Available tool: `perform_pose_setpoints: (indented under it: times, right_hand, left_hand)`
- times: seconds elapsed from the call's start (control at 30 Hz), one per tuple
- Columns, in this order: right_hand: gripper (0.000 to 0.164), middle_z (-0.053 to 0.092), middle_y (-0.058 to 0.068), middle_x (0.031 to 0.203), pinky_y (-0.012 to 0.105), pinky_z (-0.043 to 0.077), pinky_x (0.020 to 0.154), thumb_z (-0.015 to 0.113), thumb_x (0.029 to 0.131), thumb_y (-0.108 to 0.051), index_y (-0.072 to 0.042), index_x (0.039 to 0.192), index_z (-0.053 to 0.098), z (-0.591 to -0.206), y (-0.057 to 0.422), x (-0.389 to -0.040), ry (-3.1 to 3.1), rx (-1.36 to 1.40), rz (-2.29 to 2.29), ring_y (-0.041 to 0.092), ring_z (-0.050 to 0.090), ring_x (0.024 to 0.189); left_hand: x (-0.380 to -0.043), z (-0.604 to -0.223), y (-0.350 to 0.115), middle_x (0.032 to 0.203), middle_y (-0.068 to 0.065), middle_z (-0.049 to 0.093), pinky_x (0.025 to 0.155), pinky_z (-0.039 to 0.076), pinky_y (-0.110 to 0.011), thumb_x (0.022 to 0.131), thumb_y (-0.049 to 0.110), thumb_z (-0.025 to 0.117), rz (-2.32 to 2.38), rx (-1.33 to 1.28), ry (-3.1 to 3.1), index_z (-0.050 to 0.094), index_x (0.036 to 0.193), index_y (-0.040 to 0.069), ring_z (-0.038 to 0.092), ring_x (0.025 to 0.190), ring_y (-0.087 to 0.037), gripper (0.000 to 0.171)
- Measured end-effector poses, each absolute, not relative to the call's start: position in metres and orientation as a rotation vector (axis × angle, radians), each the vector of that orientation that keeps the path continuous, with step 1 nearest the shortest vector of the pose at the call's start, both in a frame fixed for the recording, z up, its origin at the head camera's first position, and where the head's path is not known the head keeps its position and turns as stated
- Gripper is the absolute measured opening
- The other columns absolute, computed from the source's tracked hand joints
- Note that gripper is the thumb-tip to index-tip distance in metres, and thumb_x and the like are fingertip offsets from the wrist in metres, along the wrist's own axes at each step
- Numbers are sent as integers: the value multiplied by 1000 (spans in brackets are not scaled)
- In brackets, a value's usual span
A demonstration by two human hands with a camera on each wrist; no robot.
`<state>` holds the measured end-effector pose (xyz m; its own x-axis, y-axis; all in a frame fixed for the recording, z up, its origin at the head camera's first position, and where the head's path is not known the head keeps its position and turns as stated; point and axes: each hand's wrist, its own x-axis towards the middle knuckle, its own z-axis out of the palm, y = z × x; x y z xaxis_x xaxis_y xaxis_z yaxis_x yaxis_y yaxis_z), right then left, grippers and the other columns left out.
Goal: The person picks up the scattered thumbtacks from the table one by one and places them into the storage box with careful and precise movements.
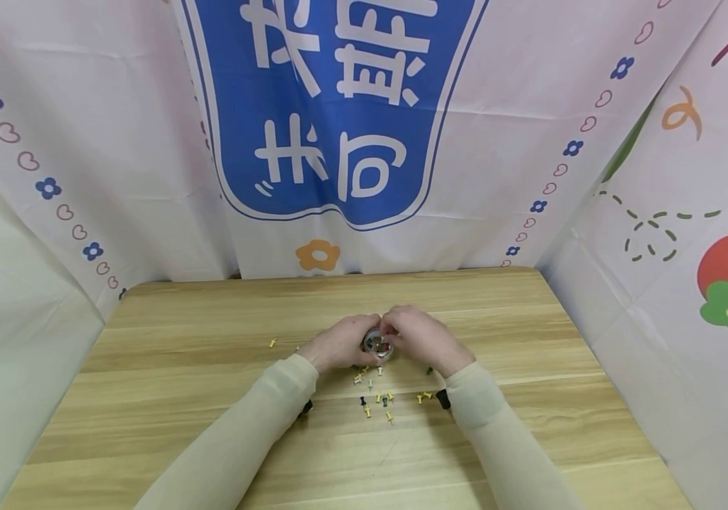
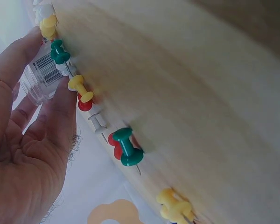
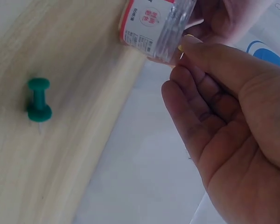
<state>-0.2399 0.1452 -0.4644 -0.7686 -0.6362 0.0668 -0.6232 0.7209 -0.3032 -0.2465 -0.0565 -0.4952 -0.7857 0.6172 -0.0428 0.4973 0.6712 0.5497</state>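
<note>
My left hand (image 1: 341, 343) grips a small clear plastic jar (image 2: 44, 70) with a white barcode label, fingers and thumb around its side. In the head view, coloured push pins show inside the jar's open top. My right hand (image 1: 424, 340) is at the mouth of the jar. Between its thumb and fingers it pinches a push pin (image 3: 181, 48); a bit of yellow and the metal point show, and the rest is hidden. A green push pin (image 3: 39, 100) lies on the table by the right wrist.
Several loose push pins, among them a yellow one (image 1: 389, 418), lie on the wooden table (image 1: 198, 340) between the forearms. One yellow pin (image 1: 272, 343) sits apart at the left. Printed cloth (image 1: 498, 106) hangs behind the table's back edge.
</note>
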Motion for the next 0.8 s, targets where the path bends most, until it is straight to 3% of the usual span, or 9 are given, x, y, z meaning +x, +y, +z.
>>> perform_pose_setpoints:
  times: [0.8]
  right_hand:
    - [10, 72, -4, 95, 29, 55, 79, 76, 90, -8, -13, 99, 77, -449, 165, -233, 2814, -972, -466, 11, 64, 86]
  left_hand:
    - [-246, -493, -57, 122, -4, 68, 99, 50, -38, 83, 30, 87, 799, 895, 2638, 61, 128, 16, 63, 111, -19, 54]
